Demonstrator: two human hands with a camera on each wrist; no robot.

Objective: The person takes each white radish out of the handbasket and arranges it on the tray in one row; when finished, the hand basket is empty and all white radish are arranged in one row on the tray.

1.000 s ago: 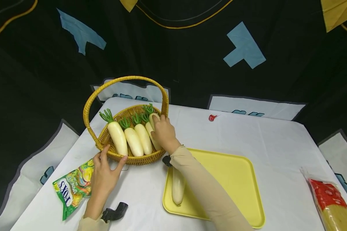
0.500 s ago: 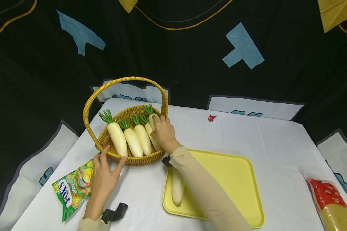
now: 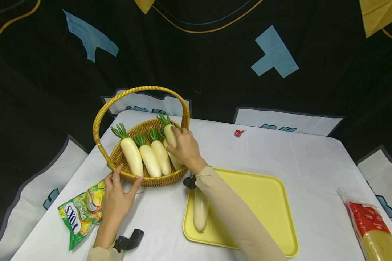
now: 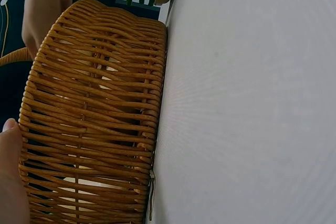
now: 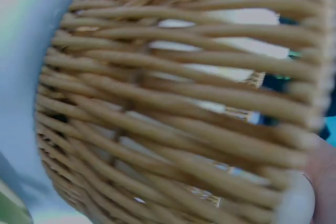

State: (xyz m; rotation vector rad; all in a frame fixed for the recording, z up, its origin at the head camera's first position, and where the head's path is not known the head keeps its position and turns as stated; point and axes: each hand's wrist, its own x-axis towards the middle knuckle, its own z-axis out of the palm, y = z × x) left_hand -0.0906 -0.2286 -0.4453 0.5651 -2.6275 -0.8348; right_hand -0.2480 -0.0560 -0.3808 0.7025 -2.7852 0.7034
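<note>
My right hand (image 3: 184,148) grips a white radish (image 3: 170,133) with green leaf stalks at the right end of the wicker basket (image 3: 170,180). In the right wrist view, a pale rounded end of a radish (image 5: 296,203) shows at the basket rim beside that hand. Several other white radishes (image 3: 132,156) lie side by side in the basket, leaves toward the back. My left hand (image 3: 118,197) rests against the front-left rim, thumb and fingers spread; in the left wrist view its thumb (image 4: 11,142) touches the rim. Another radish (image 3: 200,212) lies on the yellow tray (image 3: 261,203), partly behind the right forearm.
A green FOX'S candy bag (image 3: 81,214) lies left of the left hand. A red lollipop (image 3: 238,133) sits toward the back of the white table (image 3: 317,174). At the far right lies a red-and-clear packet (image 3: 372,228). The basket's tall handle (image 3: 140,88) arches above the radishes.
My right hand has raised its radish a little and shifted it slightly left and back. The left hand and the basket stay in place.
</note>
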